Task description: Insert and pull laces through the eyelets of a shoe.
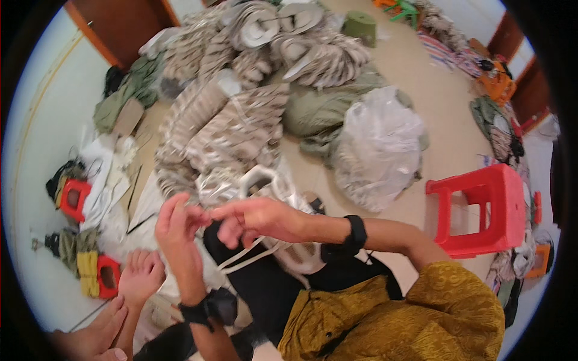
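In front of my lap, my left hand (180, 237) is raised with its fingers bent inward. From the right comes my right hand (260, 215), its index finger and thumb brought to the left fingertips. The fingers of both hands are closed where they meet; anything pinched there is too small to make out. Below my right hand, a thin white strap (248, 257) crosses my black-clad leg. A white ring-shaped piece (262, 174) lies just beyond the hands, and another white looped piece (301, 259) rests at my lap under the right wrist.
Beige-and-white striped pieces (241, 126) are heaped ahead in stacks. Beside them lie a green bundle (319, 108) and a translucent plastic bag (379, 144). A red stool (481, 210) stands right. At the lower left are another person's hands (141, 278) and small red stools (75, 198).
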Action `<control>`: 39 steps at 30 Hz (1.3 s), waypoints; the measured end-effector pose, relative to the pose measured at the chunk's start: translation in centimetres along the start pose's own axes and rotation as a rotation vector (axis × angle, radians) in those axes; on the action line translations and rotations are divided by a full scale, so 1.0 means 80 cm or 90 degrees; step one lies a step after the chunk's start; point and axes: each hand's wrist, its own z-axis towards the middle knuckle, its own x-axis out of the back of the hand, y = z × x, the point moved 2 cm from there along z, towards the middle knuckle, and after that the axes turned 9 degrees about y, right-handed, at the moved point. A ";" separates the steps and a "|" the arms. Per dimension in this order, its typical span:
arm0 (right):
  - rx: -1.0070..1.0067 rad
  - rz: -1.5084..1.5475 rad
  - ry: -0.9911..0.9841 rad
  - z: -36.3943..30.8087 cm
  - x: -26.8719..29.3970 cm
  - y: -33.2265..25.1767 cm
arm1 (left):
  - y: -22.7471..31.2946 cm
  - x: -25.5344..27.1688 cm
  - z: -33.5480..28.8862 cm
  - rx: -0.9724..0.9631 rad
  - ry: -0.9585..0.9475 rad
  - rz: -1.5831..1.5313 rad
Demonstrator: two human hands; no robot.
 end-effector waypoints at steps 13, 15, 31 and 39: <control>0.338 0.331 0.130 -0.006 0.066 -0.135 | -0.077 -0.108 -0.083 0.154 -0.365 0.069; 0.319 0.347 0.086 0.002 0.058 -0.139 | -0.093 -0.122 -0.094 0.245 -0.469 -0.055; 0.493 -0.570 0.330 0.045 0.022 -0.103 | -0.097 -0.126 -0.119 0.338 -0.446 -0.180; 0.695 -1.394 0.054 0.051 0.029 -0.060 | -0.099 -0.122 -0.127 0.467 -0.384 -0.272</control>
